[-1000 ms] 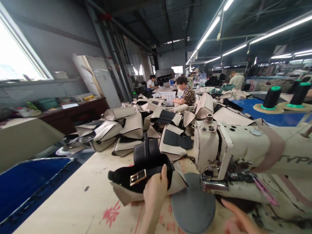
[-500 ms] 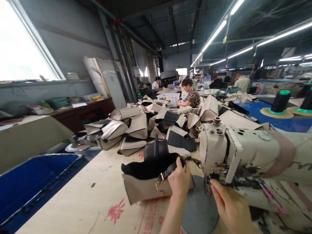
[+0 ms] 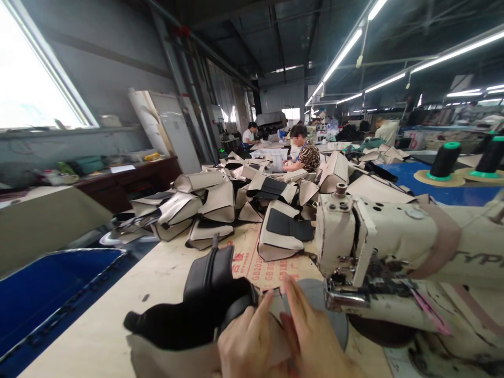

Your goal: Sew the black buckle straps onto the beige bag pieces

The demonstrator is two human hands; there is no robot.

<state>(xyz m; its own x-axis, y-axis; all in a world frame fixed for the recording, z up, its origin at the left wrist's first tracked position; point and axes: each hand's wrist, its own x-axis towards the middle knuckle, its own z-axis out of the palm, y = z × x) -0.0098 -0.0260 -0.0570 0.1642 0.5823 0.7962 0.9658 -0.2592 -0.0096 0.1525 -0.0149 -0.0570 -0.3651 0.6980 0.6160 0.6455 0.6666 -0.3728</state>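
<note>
A beige and black handbag [image 3: 169, 362] stands tilted at the table's front, its black inside facing up and its black flap [image 3: 208, 270] folded back. My left hand [image 3: 242, 341] is closed on the bag's right end, beside the black strap [image 3: 239, 308]. Against that same end, my right hand [image 3: 315, 338] pinches the beige edge close to the left fingertips. Just right of my hands is the sewing machine [image 3: 378, 231], its metal cylinder arm [image 3: 346, 298] uncovered by the bag. The bag's front is partly cut off by the frame.
Many similar bags [image 3: 216, 202] are heaped across the back of the wooden table [image 3: 94, 320]. A blue-lined bin [image 3: 59, 283] stands at left. Black thread cones [image 3: 444, 160] stand behind the machine. A co-worker [image 3: 307, 152] sits beyond the heap.
The bag has come away from the sewing machine, toward me and to the left. My right hand has left the machine's needle area and joined my left at the bag's end.
</note>
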